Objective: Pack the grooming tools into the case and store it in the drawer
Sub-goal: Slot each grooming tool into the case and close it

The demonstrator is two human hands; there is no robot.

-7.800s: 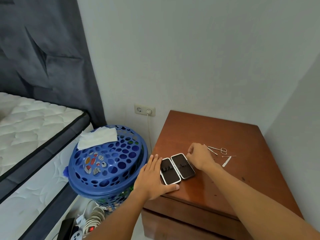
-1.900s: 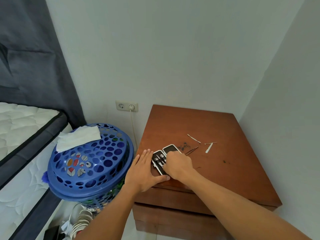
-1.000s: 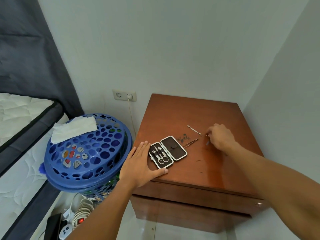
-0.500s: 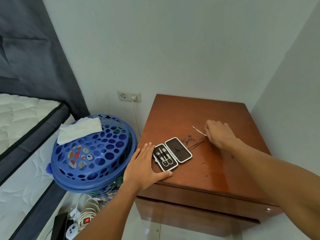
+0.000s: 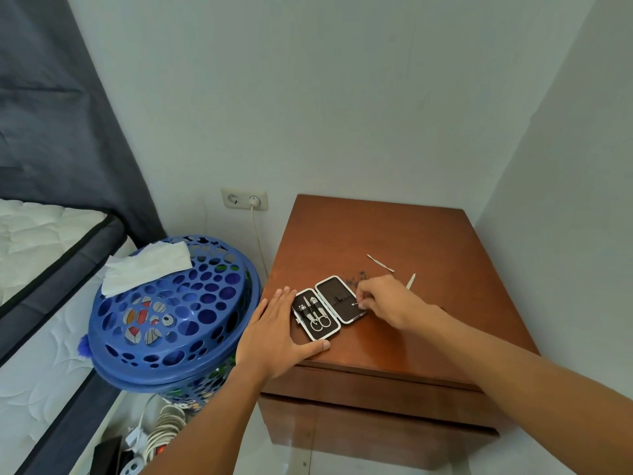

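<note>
The left hand (image 5: 274, 334) lay flat and open at 9 o'clock of the case (image 5: 329, 305), fingers spread, thumb pressed on the surface (image 5: 428, 234) near the case's front corner. It gripped nothing; it only braced the case.

The case lay open near the front left edge of the surface. Its left half held scissors (image 5: 320, 318) and what looked like two more tools, too small to count for sure. Its right half looked bare.

The right hand (image 5: 387, 303) was pinched shut on a thin tool (image 5: 356, 304), its tip over the right half of the case.

Two loose tools were left: a long thin one (image 5: 380, 263) at 1 o'clock of the case, and a short white one (image 5: 410, 281) partly hidden behind the right hand.

The thin tool could slip from the pinch, because it was so small and smooth. It could miss its loop. The case could slide if the left hand let go. The drawer (image 5: 370, 389) below looked shut.
</note>
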